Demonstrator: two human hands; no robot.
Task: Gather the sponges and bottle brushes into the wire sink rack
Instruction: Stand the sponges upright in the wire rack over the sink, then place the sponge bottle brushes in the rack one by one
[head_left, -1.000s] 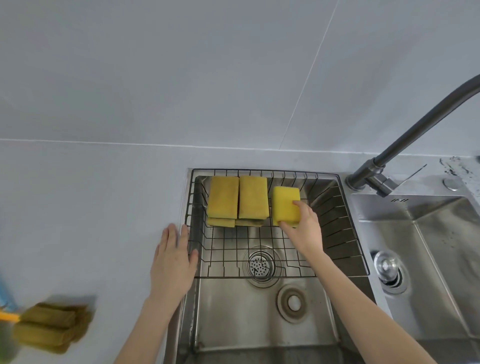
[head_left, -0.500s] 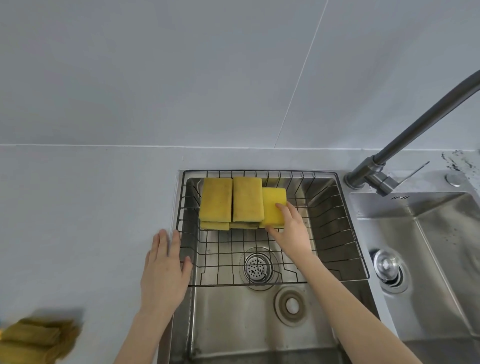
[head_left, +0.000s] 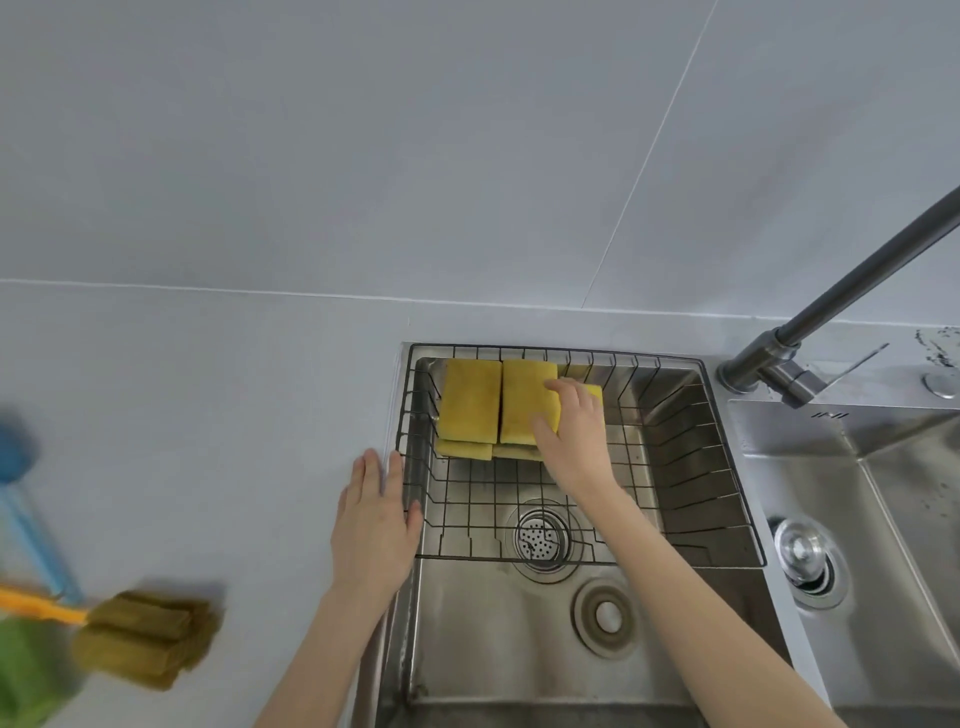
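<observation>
A black wire rack (head_left: 691, 457) spans the back of the left sink basin. Several yellow sponges (head_left: 470, 408) lie stacked at its far left. My right hand (head_left: 574, 441) grips a bright yellow sponge (head_left: 596, 392) and presses it against the right side of that stack, mostly covering it. My left hand (head_left: 371, 525) lies flat with fingers apart on the counter at the rack's left edge, holding nothing. At the far left on the counter lie a pile of olive sponges (head_left: 148, 636), a blue brush (head_left: 23, 499), an orange brush handle (head_left: 39, 605) and a green brush head (head_left: 28, 673), all blurred.
The steel sink (head_left: 493, 660) has a drain strainer (head_left: 540, 538) under the rack and an overflow fitting (head_left: 605, 618) nearer me. A dark faucet (head_left: 841, 299) rises at the right, beside a second basin (head_left: 914, 519). The grey counter (head_left: 208, 415) stretches left, with a tiled wall behind.
My right hand has slid the bright yellow sponge leftward against the stacked sponges. The view has swung left, bringing the brushes on the counter into sight. My left hand has stayed put.
</observation>
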